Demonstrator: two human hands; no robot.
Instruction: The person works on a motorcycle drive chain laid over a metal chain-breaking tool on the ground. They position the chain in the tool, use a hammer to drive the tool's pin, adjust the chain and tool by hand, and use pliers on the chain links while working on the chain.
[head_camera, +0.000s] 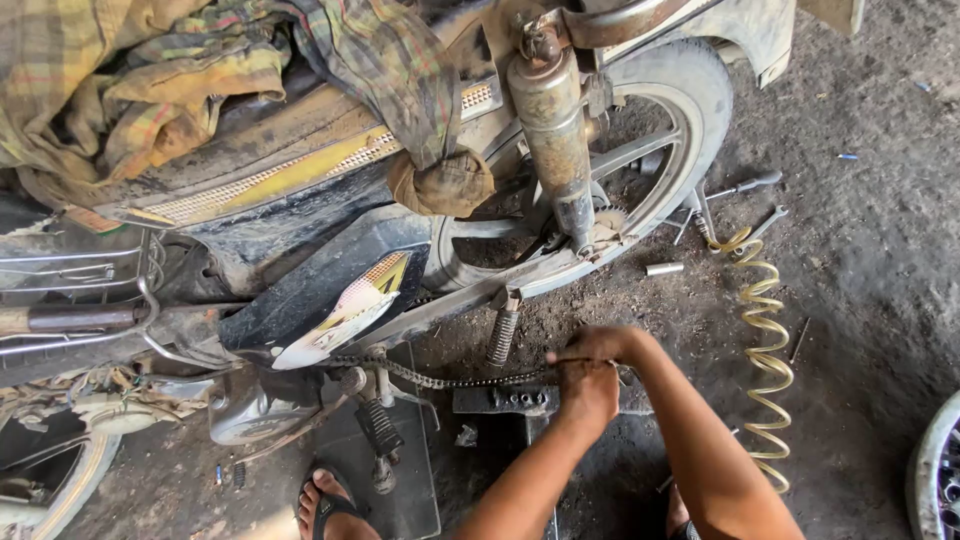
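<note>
The greasy steel drive chain (450, 379) runs roughly level, left to right, from the motorcycle's engine toward both hands. The left hand (588, 390) has its fingers closed on the chain's end; the right hand (600, 345) seems clenched beside it, grip unclear. Below lies dusty dirt floor (860, 250) with 1 yellow coiled air hose (765, 350).

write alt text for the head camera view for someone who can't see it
Two bare hands, left hand and right hand, meet at the end of a loose drive chain beneath a dusty motorcycle's rear wheel. A coiled yellow air hose and wrenches lie on the dirt floor.
</note>
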